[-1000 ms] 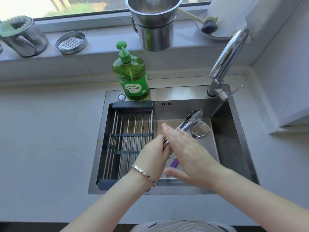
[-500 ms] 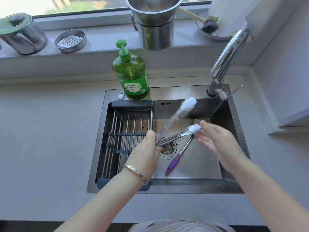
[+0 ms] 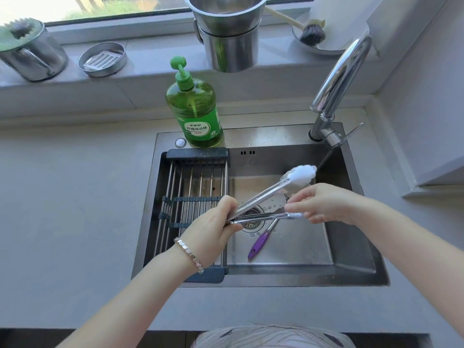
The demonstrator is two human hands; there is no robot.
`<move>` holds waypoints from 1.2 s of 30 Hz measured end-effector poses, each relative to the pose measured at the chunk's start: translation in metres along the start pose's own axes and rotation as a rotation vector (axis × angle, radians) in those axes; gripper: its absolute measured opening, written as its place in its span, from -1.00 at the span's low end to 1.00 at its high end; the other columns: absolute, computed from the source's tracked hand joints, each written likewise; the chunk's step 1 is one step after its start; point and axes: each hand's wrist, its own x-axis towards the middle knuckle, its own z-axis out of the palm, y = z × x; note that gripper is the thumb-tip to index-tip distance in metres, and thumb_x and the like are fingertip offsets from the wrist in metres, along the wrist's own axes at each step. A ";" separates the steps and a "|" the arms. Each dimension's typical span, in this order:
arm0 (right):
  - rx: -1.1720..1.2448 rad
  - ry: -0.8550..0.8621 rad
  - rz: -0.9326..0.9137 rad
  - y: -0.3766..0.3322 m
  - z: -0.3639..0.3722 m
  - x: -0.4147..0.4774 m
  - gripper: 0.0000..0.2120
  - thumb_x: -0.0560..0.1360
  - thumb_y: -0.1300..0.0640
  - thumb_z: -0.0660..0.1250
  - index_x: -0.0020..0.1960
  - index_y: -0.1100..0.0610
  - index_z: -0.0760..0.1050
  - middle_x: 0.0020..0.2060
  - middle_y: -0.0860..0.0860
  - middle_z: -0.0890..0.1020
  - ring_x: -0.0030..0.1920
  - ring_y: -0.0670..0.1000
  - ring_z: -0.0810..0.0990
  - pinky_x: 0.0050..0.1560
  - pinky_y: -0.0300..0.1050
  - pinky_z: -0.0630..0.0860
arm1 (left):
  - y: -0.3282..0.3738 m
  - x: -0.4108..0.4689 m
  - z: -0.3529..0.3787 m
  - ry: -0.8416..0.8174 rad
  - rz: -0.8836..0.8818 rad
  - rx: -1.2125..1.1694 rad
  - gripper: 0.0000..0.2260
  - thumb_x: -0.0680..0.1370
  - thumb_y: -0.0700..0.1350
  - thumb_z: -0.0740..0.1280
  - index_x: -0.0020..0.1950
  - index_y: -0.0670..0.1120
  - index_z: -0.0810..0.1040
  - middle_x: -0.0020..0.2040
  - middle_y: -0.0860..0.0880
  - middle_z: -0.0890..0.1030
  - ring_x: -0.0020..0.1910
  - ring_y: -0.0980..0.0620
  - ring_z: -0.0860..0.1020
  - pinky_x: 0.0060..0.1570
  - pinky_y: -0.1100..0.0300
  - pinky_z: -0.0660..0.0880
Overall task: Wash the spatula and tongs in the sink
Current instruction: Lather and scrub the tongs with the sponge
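Observation:
Over the steel sink, my left hand grips the hinge end of the metal tongs, whose two arms are spread apart. White foam covers the tip of the upper arm. My right hand pinches the tip of the lower arm between thumb and fingers. The spatula, with a purple handle and a metal shaft, lies on the sink floor beneath the tongs; its blade is hidden behind my right hand.
A dark drying rack fills the sink's left part. A green soap bottle stands at the sink's back edge, the faucet at back right. Steel pots, a cup, a small dish and a brush line the windowsill.
The tongs came up from the sink floor and spread open, with foam on the tips. My right hand slid from the handle out to the lower arm's tip.

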 end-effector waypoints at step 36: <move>0.147 0.214 -0.426 -0.207 0.024 0.099 -0.72 0.55 0.03 0.24 -0.10 0.26 0.52 -0.28 0.09 0.60 -0.35 -0.03 0.57 -0.28 -0.31 0.57 | -0.090 0.042 -0.060 0.288 -0.597 -0.603 -0.77 0.56 -0.08 0.24 -0.27 -0.12 0.49 -0.48 0.02 0.46 -0.50 0.08 0.33 -0.45 0.26 0.28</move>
